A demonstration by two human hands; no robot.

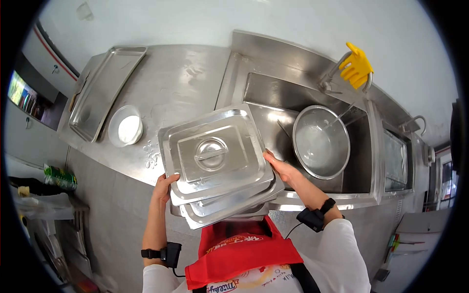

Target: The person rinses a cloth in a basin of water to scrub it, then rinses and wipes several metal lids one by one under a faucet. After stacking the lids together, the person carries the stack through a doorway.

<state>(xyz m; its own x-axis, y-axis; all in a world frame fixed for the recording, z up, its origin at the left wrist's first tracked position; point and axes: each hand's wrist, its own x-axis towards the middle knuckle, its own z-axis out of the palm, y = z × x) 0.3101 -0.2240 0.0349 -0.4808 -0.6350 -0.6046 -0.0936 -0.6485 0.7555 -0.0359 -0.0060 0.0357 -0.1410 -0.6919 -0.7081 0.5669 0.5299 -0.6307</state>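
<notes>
A stack of rectangular steel pan lids (190,141) is held in front of the red apron, over the counter's front edge and the sink's left corner. The top lid has a round recess with a bar handle. My left hand (167,185) grips the stack's left edge, thumb on top. At the right edge my right hand (281,168) holds the same stack; its fingers are partly hidden beneath. Several more lids show under the top one, slightly fanned out towards my body.
A steel sink (359,166) holds a large round bowl (321,142) with water under the running faucet. A yellow glove (356,66) hangs on the faucet. On the left counter (166,68) are a white bowl (130,129) and a long shallow tray (105,93).
</notes>
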